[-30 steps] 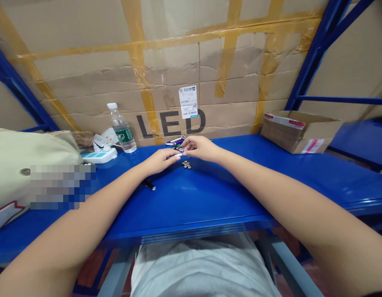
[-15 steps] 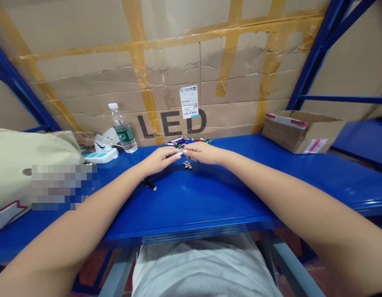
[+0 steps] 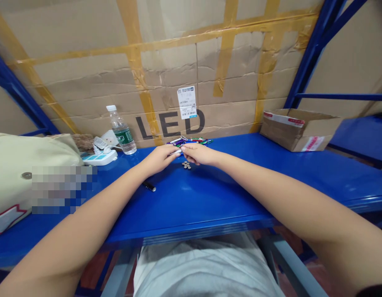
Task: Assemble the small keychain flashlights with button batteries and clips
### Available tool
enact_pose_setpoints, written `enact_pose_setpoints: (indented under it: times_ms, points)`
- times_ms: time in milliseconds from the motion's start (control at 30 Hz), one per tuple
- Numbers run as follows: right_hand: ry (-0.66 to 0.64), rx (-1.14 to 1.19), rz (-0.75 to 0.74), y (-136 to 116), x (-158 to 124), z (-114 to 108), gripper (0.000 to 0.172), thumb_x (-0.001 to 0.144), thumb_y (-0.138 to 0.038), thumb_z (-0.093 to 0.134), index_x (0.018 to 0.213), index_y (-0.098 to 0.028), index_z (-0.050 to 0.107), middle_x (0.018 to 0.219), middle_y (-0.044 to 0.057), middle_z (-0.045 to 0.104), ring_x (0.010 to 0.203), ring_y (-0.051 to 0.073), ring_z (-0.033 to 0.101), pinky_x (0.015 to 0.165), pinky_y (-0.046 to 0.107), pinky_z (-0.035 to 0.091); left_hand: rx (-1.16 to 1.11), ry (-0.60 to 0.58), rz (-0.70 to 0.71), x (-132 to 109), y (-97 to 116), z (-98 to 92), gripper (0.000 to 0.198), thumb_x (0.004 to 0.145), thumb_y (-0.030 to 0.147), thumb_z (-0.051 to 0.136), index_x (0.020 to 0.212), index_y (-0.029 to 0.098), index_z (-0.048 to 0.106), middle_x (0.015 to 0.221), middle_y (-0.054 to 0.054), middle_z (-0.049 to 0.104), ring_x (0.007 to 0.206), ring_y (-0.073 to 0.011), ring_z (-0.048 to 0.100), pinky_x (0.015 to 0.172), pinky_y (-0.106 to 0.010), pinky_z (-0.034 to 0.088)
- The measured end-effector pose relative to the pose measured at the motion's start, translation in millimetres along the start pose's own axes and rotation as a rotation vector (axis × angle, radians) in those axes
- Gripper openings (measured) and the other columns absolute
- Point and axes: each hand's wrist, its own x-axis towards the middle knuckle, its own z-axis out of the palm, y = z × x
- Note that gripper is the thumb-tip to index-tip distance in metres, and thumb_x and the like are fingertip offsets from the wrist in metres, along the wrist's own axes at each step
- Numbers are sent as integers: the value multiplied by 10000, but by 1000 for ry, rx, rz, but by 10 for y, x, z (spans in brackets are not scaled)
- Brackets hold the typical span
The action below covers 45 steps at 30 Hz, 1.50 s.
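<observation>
My left hand [image 3: 157, 160] is closed around a small silver tube [image 3: 177, 152], whose right end shows past the fingertips. Close against that end, my right hand [image 3: 200, 154] has thumb and finger pinched together; anything between them is too small to make out. Just below the hands, several small round button cells [image 3: 186, 165] lie in a cluster on the blue table [image 3: 191, 202]. A slim black tube [image 3: 149, 187] with a silvery end rests near my left wrist, partly hidden by it. Behind my fingers lies a pile of small, shiny, coloured metal pieces [image 3: 191, 140], partly covered by the hands.
A water bottle [image 3: 123, 134] stands at the back left beside a white power strip [image 3: 101, 157] with plugs. A pale bag [image 3: 33, 152] occupies the left side. At the right sits an open cardboard box [image 3: 297, 130]. A large taped carton [image 3: 166, 82] walls off the back.
My right fingertips have shifted slightly up at the end of the silver tube, and less of the tube shows. The view has moved a little; the other things stay in place.
</observation>
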Motion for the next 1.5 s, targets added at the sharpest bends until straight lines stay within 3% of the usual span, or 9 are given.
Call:
enact_pose_setpoints:
  times_ms: [200, 300, 400, 567, 867, 1033, 1200, 1333, 1500]
  points:
    - [45, -548, -82, -29, -37, -133, 365, 984, -348, 304, 853, -162, 588, 938, 87, 665, 845, 178, 588, 763, 286, 408, -174, -154, -185, -10, -29, -45, 382, 922, 436, 392, 944, 144, 637, 743, -13, 599, 684, -146, 519, 674, -257, 409]
    - [18, -724, -129, -28, -81, -210, 376, 985, -396, 295, 1030, -176, 595, 1071, 103, 665, 899, 202, 607, 752, 291, 405, -214, -176, -226, -29, -16, -64, 388, 908, 455, 404, 889, 138, 627, 720, -9, 564, 660, -139, 487, 652, -255, 391]
    - [-5, -900, -147, -51, -103, -224, 397, 972, -456, 303, 1091, -185, 567, 1034, 107, 672, 831, 212, 623, 654, 282, 386, -270, -215, -254, -39, -11, -70, 398, 900, 470, 412, 914, 139, 632, 719, -7, 552, 655, -135, 470, 636, -251, 383]
    - [-61, -1064, -154, -148, -86, -165, 323, 966, -399, 346, 995, -199, 598, 895, 82, 689, 710, 195, 617, 570, 268, 318, -283, -303, -258, -39, 2, -82, 401, 896, 452, 427, 1056, 154, 643, 795, -18, 600, 660, -127, 478, 616, -235, 389]
    - [-92, -993, -195, -49, -42, -93, 287, 957, -350, 404, 916, -188, 637, 897, 85, 692, 707, 177, 601, 552, 258, 286, -250, -277, -173, -76, -75, -7, 440, 893, 498, 439, 1066, 164, 668, 815, -24, 652, 698, -148, 548, 659, -245, 434]
    - [-52, -972, -161, -36, -44, -55, 261, 945, -292, 425, 903, -159, 645, 886, 108, 687, 710, 196, 598, 570, 264, 301, -278, -264, -201, -84, -95, 16, 438, 903, 487, 433, 1115, 176, 655, 829, -24, 668, 679, -143, 557, 651, -246, 451]
    - [89, -640, -179, 5, -17, -2, 329, 970, -275, 349, 813, -139, 604, 835, 76, 651, 741, 160, 554, 683, 262, 357, -179, -110, -126, -69, -84, 34, 400, 913, 420, 431, 1144, 170, 642, 838, -35, 685, 727, -153, 583, 705, -264, 463]
    - [172, -336, -108, -10, 3, 35, 397, 977, -307, 285, 683, -162, 509, 709, 20, 567, 680, 134, 504, 674, 250, 359, -58, 29, -47, -59, -56, 44, 343, 917, 379, 451, 1110, 187, 658, 960, -57, 704, 861, -180, 618, 796, -291, 462]
    - [206, -224, -62, -71, 7, 37, 380, 963, -314, 301, 638, -179, 445, 661, -2, 518, 639, 125, 472, 647, 248, 347, 115, 153, 4, -58, -8, 53, 319, 931, 360, 442, 1087, 195, 666, 1029, -75, 704, 931, -201, 632, 801, -299, 451]
